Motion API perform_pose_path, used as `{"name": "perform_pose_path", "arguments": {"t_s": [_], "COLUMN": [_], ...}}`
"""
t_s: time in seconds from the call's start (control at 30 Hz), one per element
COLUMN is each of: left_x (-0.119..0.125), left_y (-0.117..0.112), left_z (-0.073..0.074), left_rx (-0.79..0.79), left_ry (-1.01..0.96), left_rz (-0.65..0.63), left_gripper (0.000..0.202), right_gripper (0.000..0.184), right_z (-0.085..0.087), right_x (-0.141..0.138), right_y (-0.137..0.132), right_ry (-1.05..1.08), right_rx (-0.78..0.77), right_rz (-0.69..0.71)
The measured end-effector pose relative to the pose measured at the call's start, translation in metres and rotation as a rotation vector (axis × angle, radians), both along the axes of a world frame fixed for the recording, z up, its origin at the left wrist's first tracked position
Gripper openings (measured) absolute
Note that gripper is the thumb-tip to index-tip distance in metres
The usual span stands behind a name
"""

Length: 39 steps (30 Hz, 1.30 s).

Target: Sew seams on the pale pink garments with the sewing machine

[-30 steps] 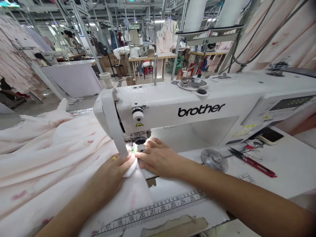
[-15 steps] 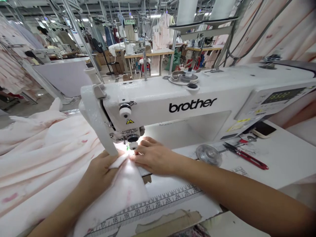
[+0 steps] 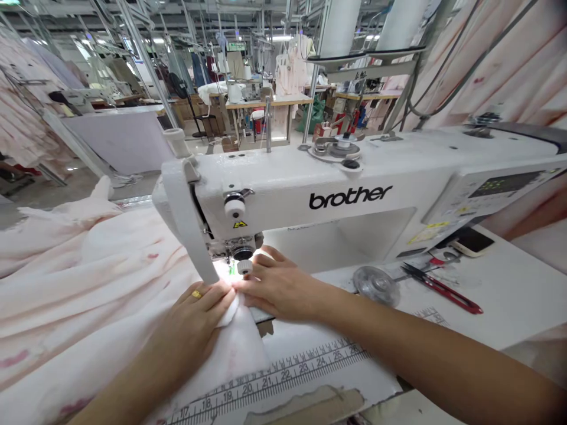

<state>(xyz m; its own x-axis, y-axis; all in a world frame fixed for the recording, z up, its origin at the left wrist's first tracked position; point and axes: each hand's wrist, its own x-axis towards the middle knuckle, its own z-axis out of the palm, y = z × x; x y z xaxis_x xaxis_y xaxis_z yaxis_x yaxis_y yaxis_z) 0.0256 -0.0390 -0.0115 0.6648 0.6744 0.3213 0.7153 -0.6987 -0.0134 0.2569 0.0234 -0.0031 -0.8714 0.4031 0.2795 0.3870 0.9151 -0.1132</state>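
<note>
The soft pink and white cloth (image 3: pixel 128 277) lies on the table (image 3: pixel 518 295), bunched up on the left, with one edge by the bright light under the white sewing machine (image 3: pixel 283 206). The left hand (image 3: pixel 199 316), with a gold ring (image 3: pixel 197 294), rests on the cloth. The right hand (image 3: pixel 283 286) touches it too, and their fingertips nearly meet. I can't tell if either hand pinches it. Red snips (image 3: pixel 456 295) lie near a phone (image 3: pixel 473 241).
</note>
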Motion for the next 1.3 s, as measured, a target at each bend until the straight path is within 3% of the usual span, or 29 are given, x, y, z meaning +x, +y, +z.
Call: {"name": "perform_pose_path", "arguments": {"t_s": [0.1, 0.23, 0.3, 0.43, 0.63, 0.73, 0.87, 0.93, 1.17, 1.3], "left_x": [-0.003, -0.008, -0.010, -0.018, -0.030, -0.025, -0.012, -0.005, 0.012, 0.009], "left_y": [0.006, 0.017, 0.020, 0.025, 0.032, 0.024, -0.005, -0.019, -0.036, -0.037], "left_z": [-0.002, -0.001, 0.000, -0.001, 0.005, 0.017, 0.036, 0.040, 0.022, 0.015], "left_rx": [-0.036, -0.142, -0.166, -0.120, -0.110, -0.046, 0.207, 0.216, -0.075, -0.077], "left_ry": [-0.001, 0.020, 0.017, -0.004, 0.046, 0.122, 0.167, 0.120, 0.014, 0.041], "left_rz": [0.015, 0.077, 0.076, 0.017, -0.077, -0.032, 0.104, 0.130, 0.053, 0.049], "left_gripper": [0.043, 0.044, 0.044, 0.043, 0.035, 0.032, 0.025, 0.021, 0.014, 0.036], "right_gripper": [0.025, 0.042, 0.037, 0.018, 0.020, 0.018, 0.021, 0.022, 0.020, 0.019], "right_z": [-0.004, -0.005, -0.004, 0.001, 0.003, 0.002, -0.001, -0.003, -0.011, -0.012], "right_x": [-0.002, -0.003, -0.001, 0.002, -0.002, -0.004, -0.004, -0.003, -0.006, -0.006], "right_y": [-0.001, 0.001, 0.002, 0.002, -0.014, -0.021, -0.022, -0.021, -0.023, -0.023], "right_ry": [0.000, -0.004, 0.001, 0.064, -0.002, -0.058, -0.056, -0.046, -0.043, -0.020], "right_rx": [-0.033, -0.055, -0.053, -0.005, 0.032, 0.000, 0.003, 0.017, 0.004, -0.043], "right_rz": [-0.061, -0.112, -0.087, 0.097, 0.439, 0.492, 0.530, 0.542, 0.594, 0.603]}}
